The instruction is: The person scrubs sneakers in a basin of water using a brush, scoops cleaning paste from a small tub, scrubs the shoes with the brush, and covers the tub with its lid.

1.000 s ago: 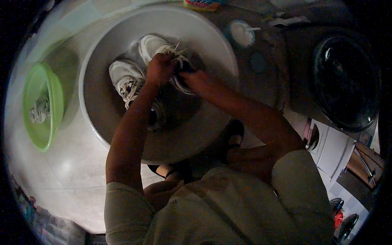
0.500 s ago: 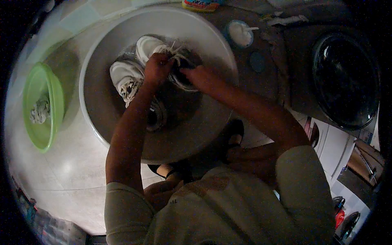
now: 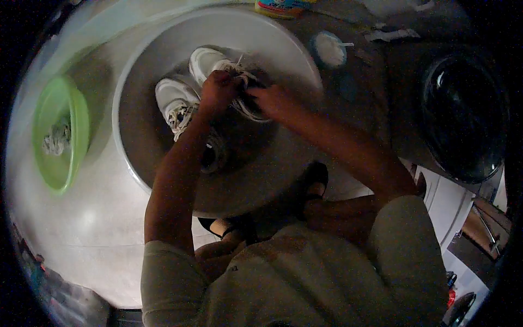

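Note:
Two white lace-up sneakers lie in a large pale basin point(image 3: 121, 131). The farther sneaker point(image 3: 204, 61) is under both hands, its white shoelace point(image 3: 243, 75) loose across the dark opening. My left hand point(image 3: 219, 94) is closed in a pinch on that shoelace. Just right of it, my right hand point(image 3: 268, 102) has its fingers bent together at the sneaker's collar; what is between them is too dark to make out. The nearer sneaker point(image 3: 175, 98) rests to the left, partly covered by my left forearm.
A green basin point(image 3: 83, 136) at the left holds a greyish-white bundle point(image 3: 57, 137). Beyond the big basin's right rim is a small tub of white stuff point(image 3: 328, 50) with a handle sticking out. A brush-like tool point(image 3: 393, 35) and a dark round basin point(image 3: 463, 117) are farther right.
The whole view has shifted slightly, with the basin and sneakers a little farther right. Both hands stay at the farther sneaker's laces and opening, with only small finger movement.

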Tool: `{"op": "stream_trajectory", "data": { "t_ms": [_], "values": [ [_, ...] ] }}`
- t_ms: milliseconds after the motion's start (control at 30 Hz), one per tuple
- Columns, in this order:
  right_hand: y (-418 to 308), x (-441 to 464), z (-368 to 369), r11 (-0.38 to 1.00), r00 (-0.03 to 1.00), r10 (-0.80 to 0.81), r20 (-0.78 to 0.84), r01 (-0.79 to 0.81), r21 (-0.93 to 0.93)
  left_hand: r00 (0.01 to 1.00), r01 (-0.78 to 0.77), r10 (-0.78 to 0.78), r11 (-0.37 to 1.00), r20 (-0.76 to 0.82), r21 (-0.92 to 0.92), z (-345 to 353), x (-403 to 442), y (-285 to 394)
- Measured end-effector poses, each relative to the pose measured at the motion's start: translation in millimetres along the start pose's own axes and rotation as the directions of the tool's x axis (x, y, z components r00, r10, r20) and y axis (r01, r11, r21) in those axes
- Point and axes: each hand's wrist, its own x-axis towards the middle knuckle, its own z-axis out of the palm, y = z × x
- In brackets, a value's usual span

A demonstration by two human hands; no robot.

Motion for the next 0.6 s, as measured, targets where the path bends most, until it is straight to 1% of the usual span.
{"op": "stream_trajectory", "data": {
  "t_ms": [33,67,100,133,167,200,233,267,333,367,433,467,500,533,567,600],
  "values": [
    [-3.8,-8.5,-11.5,0.999,0.999,-0.023,0.047,0.022,0.033,1.0,-0.009,0.01,0.999,-0.013,0.032,-0.7,-0.7,1.8],
    [-7.2,-21.5,-23.0,0.999,0.999,-0.022,0.048,0.021,0.03,1.0,-0.01,0.01,1.0,-0.014,0.029,-0.9,-0.4,3.5],
    [-19.9,-36.3,-49.6,0.998,0.974,0.006,0.226,0.006,-0.055,1.0,0.006,-0.005,1.0,-0.023,0.028,1.2,1.3,1.4],
    [-26.7,-42.5,-64.1,0.99,0.918,0.049,0.393,0.008,-0.142,0.999,0.022,-0.021,0.999,-0.034,0.026,4.6,3.9,-3.2],
    [-25.1,-40.5,-60.5,0.989,0.918,0.051,0.394,0.008,-0.145,0.999,0.022,-0.021,1.0,-0.035,0.023,8.1,7.4,-7.9],
    [-21.8,-37.6,-52.7,0.991,0.96,0.03,0.28,0.007,-0.13,0.998,0.056,-0.056,0.998,-0.011,0.031,12.4,11.7,-15.1],
    [-19.0,-32.5,-43.9,0.993,0.975,0.019,0.223,0.008,-0.12,0.995,0.093,-0.094,0.995,0.015,0.041,12.5,11.9,-16.3],
    [-16.2,-27.3,-35.2,0.994,0.986,0.009,0.166,0.01,-0.11,0.995,0.097,-0.098,0.994,0.016,0.039,14.2,10.9,-16.5],
    [-11.6,-8.4,-22.5,0.992,0.997,0.078,0.024,-0.076,-0.098,1.0,0.017,-0.018,0.998,0.012,0.06,12.1,9.2,-9.3],
    [-10.4,-5.8,-19.1,0.993,0.997,0.075,0.028,-0.072,-0.091,1.0,0.024,-0.025,0.998,0.014,0.064,10.7,5.7,-8.7],
    [-9.6,-0.6,-23.9,0.993,0.995,0.101,0.01,-0.101,0.064,0.999,0.007,-0.01,0.997,0.033,0.074,6.7,5.5,-2.1],
    [-8.0,-3.8,-27.4,0.993,0.995,0.098,0.008,-0.098,0.059,1.0,0.005,-0.007,0.997,0.027,0.071,4.4,5.7,0.9],
    [-7.2,-11.2,-32.6,0.997,0.985,0.004,0.173,0.009,-0.074,0.999,0.005,-0.011,0.991,0.049,0.133,-0.8,3.3,7.4],
    [-9.0,-18.5,-35.7,0.974,0.936,-0.06,0.346,0.13,-0.183,0.997,0.003,-0.018,0.981,0.077,0.193,-3.4,0.7,12.6],
    [-11.0,-23.9,-38.2,0.974,0.936,-0.053,0.347,0.126,-0.19,0.997,-0.002,-0.013,0.982,0.079,0.187,-0.1,1.9,9.9],
    [-17.0,-28.2,-49.7,0.988,0.954,-0.035,0.296,0.078,-0.133,0.999,-0.01,0.003,0.984,0.04,0.176,6.7,5.7,1.3]
  ]
}}
